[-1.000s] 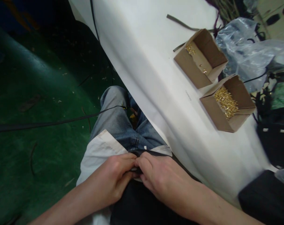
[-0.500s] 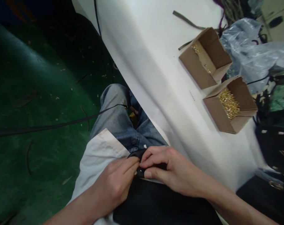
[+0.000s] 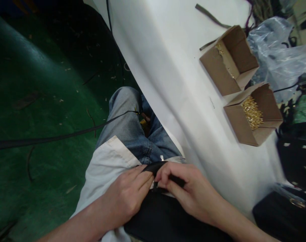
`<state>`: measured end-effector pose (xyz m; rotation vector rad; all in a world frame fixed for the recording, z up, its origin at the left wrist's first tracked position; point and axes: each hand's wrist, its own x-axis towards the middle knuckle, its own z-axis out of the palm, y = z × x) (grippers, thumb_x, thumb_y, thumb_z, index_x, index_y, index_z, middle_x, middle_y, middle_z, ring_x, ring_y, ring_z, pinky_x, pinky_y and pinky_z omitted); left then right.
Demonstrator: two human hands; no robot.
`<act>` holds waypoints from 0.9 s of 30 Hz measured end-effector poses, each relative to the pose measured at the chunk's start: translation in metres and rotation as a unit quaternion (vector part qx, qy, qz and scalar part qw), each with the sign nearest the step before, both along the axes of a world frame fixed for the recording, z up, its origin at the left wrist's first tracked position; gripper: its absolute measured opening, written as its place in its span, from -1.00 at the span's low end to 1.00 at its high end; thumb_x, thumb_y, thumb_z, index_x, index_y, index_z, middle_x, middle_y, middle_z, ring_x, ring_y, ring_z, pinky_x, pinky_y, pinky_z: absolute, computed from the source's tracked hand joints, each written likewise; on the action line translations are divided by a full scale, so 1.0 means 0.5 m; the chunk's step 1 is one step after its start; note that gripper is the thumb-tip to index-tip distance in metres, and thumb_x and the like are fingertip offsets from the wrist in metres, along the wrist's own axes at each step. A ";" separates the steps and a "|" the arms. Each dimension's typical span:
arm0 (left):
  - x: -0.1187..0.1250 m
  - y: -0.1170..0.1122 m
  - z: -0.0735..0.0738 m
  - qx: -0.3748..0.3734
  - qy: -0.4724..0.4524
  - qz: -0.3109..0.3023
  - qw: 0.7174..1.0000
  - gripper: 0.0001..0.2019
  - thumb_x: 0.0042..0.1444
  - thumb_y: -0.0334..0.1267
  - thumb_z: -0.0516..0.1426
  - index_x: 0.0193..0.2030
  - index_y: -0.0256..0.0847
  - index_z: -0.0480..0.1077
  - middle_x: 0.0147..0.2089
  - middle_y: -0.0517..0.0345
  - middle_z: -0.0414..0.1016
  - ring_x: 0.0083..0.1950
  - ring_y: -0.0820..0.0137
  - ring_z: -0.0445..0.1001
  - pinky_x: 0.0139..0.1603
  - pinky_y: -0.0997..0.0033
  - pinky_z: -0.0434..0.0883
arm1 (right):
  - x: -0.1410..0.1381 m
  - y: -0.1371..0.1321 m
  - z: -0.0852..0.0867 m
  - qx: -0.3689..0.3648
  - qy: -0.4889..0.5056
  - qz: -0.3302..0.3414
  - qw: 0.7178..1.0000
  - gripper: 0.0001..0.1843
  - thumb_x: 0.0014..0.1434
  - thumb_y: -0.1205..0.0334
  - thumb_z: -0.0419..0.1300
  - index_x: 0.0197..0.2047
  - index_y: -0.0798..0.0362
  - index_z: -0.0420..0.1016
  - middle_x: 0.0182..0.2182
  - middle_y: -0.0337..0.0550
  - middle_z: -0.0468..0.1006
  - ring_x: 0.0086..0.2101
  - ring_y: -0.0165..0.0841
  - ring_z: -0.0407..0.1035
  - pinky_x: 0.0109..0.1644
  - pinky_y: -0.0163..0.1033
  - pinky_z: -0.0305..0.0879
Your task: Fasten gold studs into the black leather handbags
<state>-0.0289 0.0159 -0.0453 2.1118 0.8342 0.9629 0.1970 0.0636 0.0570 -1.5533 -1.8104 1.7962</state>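
Note:
Across my lap lies a black bag-like piece [image 3: 173, 218] with a smooth, leather-like look. A curved black strap or rim [image 3: 155, 166] runs along its upper edge, with a small pale gap below. My left hand [image 3: 131, 191] presses and grips this edge with its fingers together. Close beside it, my right hand [image 3: 185, 188] is closed in a pinch at the same edge, fingertips almost touching the left ones. Whatever small part sits between the right fingertips is hidden. A small whitish tab [image 3: 162, 158] sticks up just behind the black edge.
On the white-covered table [image 3: 193, 134] stand two open cardboard boxes: one [image 3: 259, 129] holds many small gold-coloured metal pieces [image 3: 252, 112], the other [image 3: 218, 72] a few. Clear plastic [image 3: 271, 50] and black bags [image 3: 279, 215] lie at right. A dark strap [image 3: 67, 135] stretches left above the green floor.
My right thumb has drawn in toward the fingertips, and the hand has tilted at the black edge. My left hand keeps its grip. The whole view has shifted slightly.

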 end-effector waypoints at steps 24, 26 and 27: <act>0.011 -0.002 0.000 -0.034 0.004 0.016 0.999 -0.65 0.39 -0.66 0.00 0.11 -0.40 0.53 0.03 -0.13 0.68 0.10 0.06 0.60 0.11 0.05 0.74 | 0.004 0.023 -0.012 -0.004 0.007 0.006 1.000 -0.86 0.40 0.36 0.41 -0.25 0.04 0.63 -0.20 -0.20 0.75 -0.19 -0.34 0.61 0.02 -0.26 0.46; 0.012 -0.006 0.000 -0.028 0.008 0.026 0.999 -0.64 0.37 -0.66 0.01 0.13 -0.40 0.53 0.04 -0.15 0.69 0.12 0.06 0.59 0.13 0.08 0.74 | 0.004 0.025 -0.012 -0.012 -0.003 0.000 1.000 -0.87 0.39 0.34 0.41 -0.25 0.04 0.65 -0.24 -0.22 0.74 -0.22 -0.34 0.60 -0.01 -0.27 0.44; 0.012 -0.008 0.000 -0.023 0.009 0.030 0.999 -0.63 0.35 -0.66 0.01 0.13 -0.41 0.54 0.05 -0.16 0.69 0.12 0.05 0.59 0.14 0.08 0.74 | 0.004 0.026 -0.012 -0.018 -0.009 0.000 1.000 -0.88 0.38 0.33 0.41 -0.25 0.04 0.66 -0.26 -0.23 0.73 -0.23 -0.34 0.59 -0.03 -0.27 0.43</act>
